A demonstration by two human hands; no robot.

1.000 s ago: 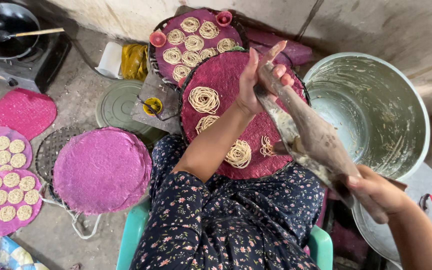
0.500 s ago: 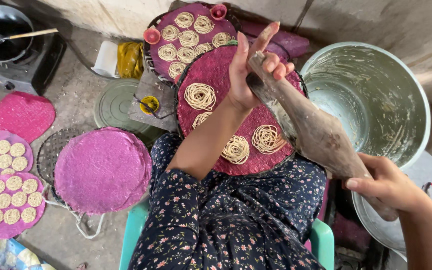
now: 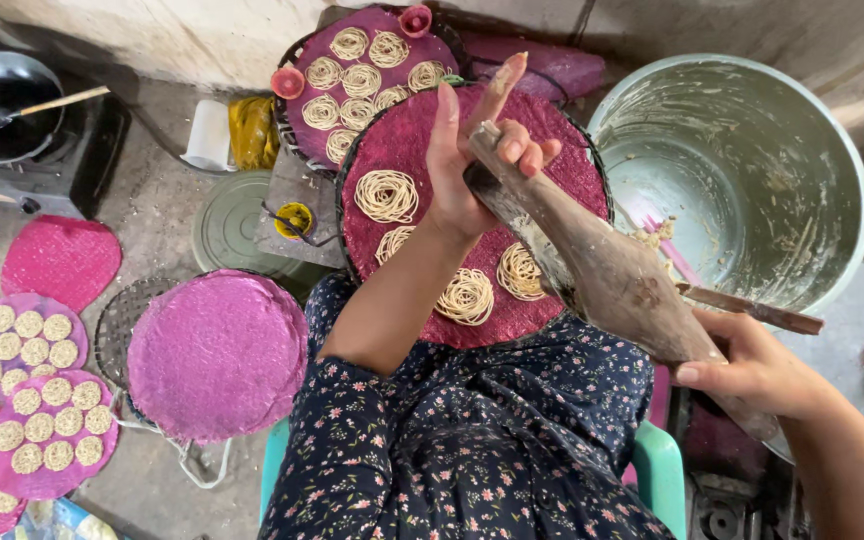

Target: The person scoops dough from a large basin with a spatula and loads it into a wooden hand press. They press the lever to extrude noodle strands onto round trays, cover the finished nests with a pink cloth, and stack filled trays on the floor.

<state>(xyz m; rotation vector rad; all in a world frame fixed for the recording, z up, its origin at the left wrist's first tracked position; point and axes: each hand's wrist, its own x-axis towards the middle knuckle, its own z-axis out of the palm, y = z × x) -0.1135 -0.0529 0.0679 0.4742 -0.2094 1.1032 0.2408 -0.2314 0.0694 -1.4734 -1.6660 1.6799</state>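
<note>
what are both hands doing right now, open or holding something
Left hand: part open, forefinger raised, other fingers around the far end of the wooden press.
Right hand: closed on the press's near end.

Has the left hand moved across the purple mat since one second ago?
Yes. The left hand, with the wooden press, moved from the right part of the purple mat toward its middle, away from the metal tub.

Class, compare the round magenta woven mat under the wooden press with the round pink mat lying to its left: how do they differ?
The round magenta woven mat under the wooden press carries four noodle coils; the round pink mat carries none. The magenta mat is darker and partly hidden by the left hand; the pink mat lies uncovered. Both are round.
</note>
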